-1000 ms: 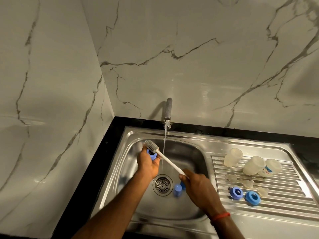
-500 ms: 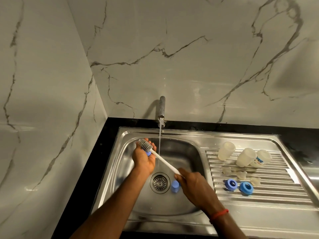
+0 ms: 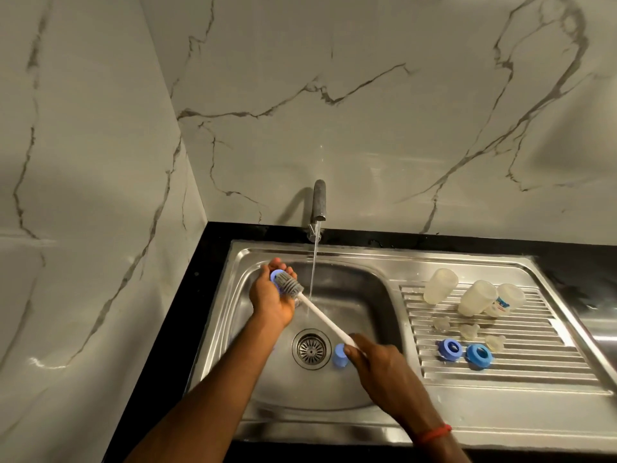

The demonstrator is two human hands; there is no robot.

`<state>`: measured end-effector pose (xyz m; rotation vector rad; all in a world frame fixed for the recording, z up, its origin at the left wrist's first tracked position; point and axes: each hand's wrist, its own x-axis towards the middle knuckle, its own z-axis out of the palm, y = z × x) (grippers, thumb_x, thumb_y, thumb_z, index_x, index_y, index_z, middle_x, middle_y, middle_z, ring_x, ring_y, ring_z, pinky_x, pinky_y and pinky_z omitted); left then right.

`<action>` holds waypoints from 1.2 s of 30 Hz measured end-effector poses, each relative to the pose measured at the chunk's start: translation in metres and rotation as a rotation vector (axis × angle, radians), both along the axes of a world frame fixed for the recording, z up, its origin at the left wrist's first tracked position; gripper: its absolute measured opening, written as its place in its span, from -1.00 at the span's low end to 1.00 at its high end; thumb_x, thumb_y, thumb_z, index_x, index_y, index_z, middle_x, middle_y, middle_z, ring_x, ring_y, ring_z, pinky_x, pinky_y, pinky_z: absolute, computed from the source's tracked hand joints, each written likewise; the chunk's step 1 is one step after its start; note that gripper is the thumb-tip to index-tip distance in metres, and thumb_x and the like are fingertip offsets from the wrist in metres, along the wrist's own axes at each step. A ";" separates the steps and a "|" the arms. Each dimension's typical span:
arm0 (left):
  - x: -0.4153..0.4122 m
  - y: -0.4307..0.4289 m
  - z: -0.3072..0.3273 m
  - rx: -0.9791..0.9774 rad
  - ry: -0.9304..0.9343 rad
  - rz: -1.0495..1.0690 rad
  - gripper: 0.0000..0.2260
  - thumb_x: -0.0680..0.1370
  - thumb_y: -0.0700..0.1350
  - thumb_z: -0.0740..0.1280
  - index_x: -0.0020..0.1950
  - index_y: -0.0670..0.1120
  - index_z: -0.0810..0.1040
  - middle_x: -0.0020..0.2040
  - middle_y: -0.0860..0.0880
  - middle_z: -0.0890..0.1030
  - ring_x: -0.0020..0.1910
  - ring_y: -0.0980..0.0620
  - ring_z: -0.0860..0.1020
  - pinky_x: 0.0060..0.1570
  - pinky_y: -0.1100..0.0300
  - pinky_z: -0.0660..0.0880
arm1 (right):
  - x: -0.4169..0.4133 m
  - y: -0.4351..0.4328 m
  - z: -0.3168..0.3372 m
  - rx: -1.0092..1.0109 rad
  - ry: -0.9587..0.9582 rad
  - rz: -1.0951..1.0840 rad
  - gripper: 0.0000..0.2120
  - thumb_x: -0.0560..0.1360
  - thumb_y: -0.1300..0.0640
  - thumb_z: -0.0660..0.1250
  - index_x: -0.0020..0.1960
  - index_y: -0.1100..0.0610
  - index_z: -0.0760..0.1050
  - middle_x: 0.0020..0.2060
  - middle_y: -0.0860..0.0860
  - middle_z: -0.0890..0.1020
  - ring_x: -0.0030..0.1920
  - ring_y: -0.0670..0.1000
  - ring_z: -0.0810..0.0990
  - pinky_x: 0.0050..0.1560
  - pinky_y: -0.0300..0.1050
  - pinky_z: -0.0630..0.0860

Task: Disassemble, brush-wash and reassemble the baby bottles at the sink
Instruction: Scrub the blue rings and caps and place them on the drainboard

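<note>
Left hand [image 3: 272, 302] is raised over the left part of the sink [image 3: 367, 256], its fingers curled round one small blue bottle piece [image 3: 276, 274]; whether that piece is a ring or a cap cannot be told. Right hand [image 3: 384, 372] is lower and nearer the camera, closed round the end of the white handle of the single bottle brush [image 3: 324, 315]. A red wristband [image 3: 434, 433] sits on that wrist. The brush's grey bristle head [image 3: 288, 285] lies against the blue piece in the left hand's cupped fingers, just left of the thin water stream [image 3: 313, 272] that falls from the tap [image 3: 319, 202].

One blue cap [image 3: 340, 356] stands in the basin between the drain [image 3: 310, 349] and the right hand, just beside its fingers.

On the ribbed drainboard [image 3: 534, 372] to the right, well apart from both hands, lie three clear bottle bodies [image 3: 440, 285], on their sides in a row. The rightmost carries a label [image 3: 499, 304] in red and blue, too small to read. In front of them sit three clear teats [image 3: 469, 331], and nearer still two blue screw rings [image 3: 450, 349], side by side. A black bench [image 3: 200, 295] frames the sink.
</note>
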<state>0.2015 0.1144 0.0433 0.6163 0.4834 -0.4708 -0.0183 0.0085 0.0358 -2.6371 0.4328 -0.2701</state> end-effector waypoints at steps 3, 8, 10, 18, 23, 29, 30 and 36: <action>-0.005 0.003 -0.009 0.029 0.023 -0.037 -0.85 0.63 -0.16 0.28 -0.08 -0.14 0.60 -0.21 -0.08 0.59 -0.21 0.01 0.57 0.01 0.10 0.56 | -0.007 -0.004 -0.007 -0.042 0.003 -0.047 -0.38 0.52 -0.44 -0.14 0.11 -0.03 0.46 -0.33 0.05 0.62 -0.28 0.20 0.59 -0.29 0.13 0.50; -0.015 -0.001 -0.006 -0.036 -0.013 -0.083 -0.80 0.64 -0.19 0.18 -0.13 -0.14 0.52 -0.40 -0.04 0.55 -0.41 0.06 0.55 -0.14 0.20 0.57 | 0.011 0.023 -0.001 -0.067 -0.043 -0.050 -0.56 0.59 -0.25 -0.01 0.11 -0.01 0.50 -0.26 0.06 0.64 -0.22 0.21 0.61 -0.30 0.06 0.47; -0.011 0.002 -0.002 -0.057 0.009 -0.065 -0.78 0.65 -0.20 0.16 -0.12 -0.16 0.54 -0.37 -0.07 0.55 -0.40 0.04 0.54 -0.19 0.20 0.53 | 0.007 0.030 -0.003 -0.041 -0.044 -0.024 -0.53 0.58 -0.28 -0.02 0.13 -0.02 0.50 -0.26 0.06 0.65 -0.23 0.20 0.60 -0.30 0.06 0.45; -0.004 0.002 -0.013 -0.092 0.019 -0.070 -0.73 0.65 -0.20 0.15 -0.18 -0.14 0.55 -0.41 -0.03 0.52 -0.44 0.07 0.51 -0.30 0.22 0.56 | 0.015 0.015 -0.006 -0.105 -0.037 -0.073 -0.54 0.60 -0.30 0.00 0.08 0.00 0.49 -0.32 0.05 0.61 -0.31 0.21 0.58 -0.37 0.07 0.47; 0.008 0.003 -0.006 -0.030 0.020 -0.034 -0.77 0.64 -0.21 0.15 -0.14 -0.10 0.54 -0.32 -0.03 0.56 -0.31 0.03 0.53 -0.20 0.21 0.49 | 0.023 0.019 -0.008 -0.065 -0.017 -0.006 -0.50 0.57 -0.35 -0.11 0.10 -0.04 0.42 -0.31 0.03 0.59 -0.31 0.17 0.56 -0.35 0.07 0.46; 0.006 0.008 -0.014 -0.024 0.029 -0.062 -0.80 0.65 -0.19 0.19 -0.12 -0.09 0.53 -0.30 -0.04 0.51 -0.37 0.08 0.53 -0.21 0.22 0.53 | 0.017 0.007 -0.012 -0.122 -0.044 -0.048 -0.49 0.57 -0.33 -0.07 0.10 -0.03 0.49 -0.32 0.03 0.61 -0.32 0.21 0.58 -0.37 0.10 0.51; 0.001 0.005 -0.012 -0.024 0.021 -0.065 -0.78 0.66 -0.18 0.17 -0.14 -0.10 0.52 -0.31 -0.04 0.51 -0.39 0.09 0.52 -0.22 0.23 0.53 | 0.024 0.011 -0.009 -0.130 -0.054 -0.046 -0.50 0.57 -0.31 -0.07 0.10 -0.02 0.50 -0.33 0.04 0.60 -0.33 0.21 0.57 -0.39 0.09 0.50; 0.015 0.025 -0.005 -0.020 -0.006 -0.029 -0.80 0.64 -0.18 0.19 -0.13 -0.09 0.54 -0.33 -0.05 0.48 -0.45 0.06 0.48 -0.33 0.22 0.47 | 0.027 0.019 -0.011 -0.001 -0.002 0.054 -0.50 0.59 -0.35 -0.07 0.15 -0.07 0.48 -0.33 -0.05 0.57 -0.32 0.09 0.56 -0.31 0.06 0.49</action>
